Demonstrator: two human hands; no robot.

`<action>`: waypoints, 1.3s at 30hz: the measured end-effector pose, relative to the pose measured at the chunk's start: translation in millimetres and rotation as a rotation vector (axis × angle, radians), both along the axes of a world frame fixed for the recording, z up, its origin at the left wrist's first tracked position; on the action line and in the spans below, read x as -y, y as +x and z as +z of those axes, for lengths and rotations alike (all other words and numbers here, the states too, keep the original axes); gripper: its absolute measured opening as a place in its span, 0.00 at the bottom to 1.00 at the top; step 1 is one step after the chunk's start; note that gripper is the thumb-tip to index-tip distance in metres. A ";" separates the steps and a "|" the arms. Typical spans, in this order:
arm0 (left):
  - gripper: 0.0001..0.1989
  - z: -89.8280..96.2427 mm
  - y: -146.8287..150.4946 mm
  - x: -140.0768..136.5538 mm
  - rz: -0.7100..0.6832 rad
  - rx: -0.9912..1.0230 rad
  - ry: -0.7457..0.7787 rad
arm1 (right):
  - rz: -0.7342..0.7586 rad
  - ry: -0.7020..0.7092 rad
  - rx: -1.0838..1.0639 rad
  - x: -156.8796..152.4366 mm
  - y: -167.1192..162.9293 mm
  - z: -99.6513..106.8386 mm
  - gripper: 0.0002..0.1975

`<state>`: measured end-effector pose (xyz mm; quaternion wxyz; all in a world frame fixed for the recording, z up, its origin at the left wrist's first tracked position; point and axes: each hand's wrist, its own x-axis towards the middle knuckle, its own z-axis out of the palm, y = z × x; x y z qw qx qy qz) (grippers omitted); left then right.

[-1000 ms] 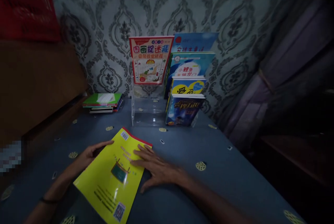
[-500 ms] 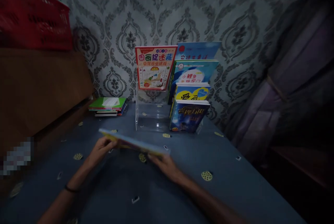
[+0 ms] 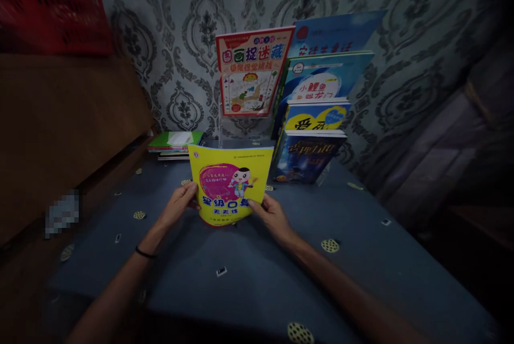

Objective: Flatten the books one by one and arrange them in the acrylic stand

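A yellow workbook with a magenta blob and a cartoon child on its cover stands nearly upright between my hands, its cover facing me. My left hand grips its left edge, and my right hand pinches the lower right edge with the thumb on the cover. Behind it is a clear tiered book stand, mostly hidden by the workbook. On its back left tier leans a red-bordered picture book. Several books rise in steps on the right side, with a dark blue book in front.
A small pile of books, green on top, lies at the back left of the blue cloth-covered table. Left of the table is a brown box-like piece with a red basket on it. A curtain hangs at the right.
The workbook has turned from nearly edge-on to upright, showing its cover. Both hands still hold it at its sides. The view has shifted, so the stand appears larger and higher.
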<state>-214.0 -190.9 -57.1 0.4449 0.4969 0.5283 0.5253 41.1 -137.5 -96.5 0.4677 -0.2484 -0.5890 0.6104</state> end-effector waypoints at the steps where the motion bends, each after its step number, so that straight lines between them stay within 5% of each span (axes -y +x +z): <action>1: 0.35 -0.1 -0.4 0.0 0.004 0.007 0.007 | -0.007 0.004 -0.002 0.8 0.4 1.8 0.27; 15: 0.30 -12.3 10.8 8.4 -0.038 0.239 -0.054 | 0.017 -0.236 -0.027 2.8 8.1 10.3 0.25; 24: 0.29 -35.4 2.5 7.4 -0.117 0.203 -0.227 | -0.024 -0.281 0.032 -11.1 9.0 -6.1 0.29; 39: 0.32 -43.1 18.0 15.5 -0.163 0.311 -0.253 | -0.032 -0.288 0.072 -11.8 8.3 -15.6 0.30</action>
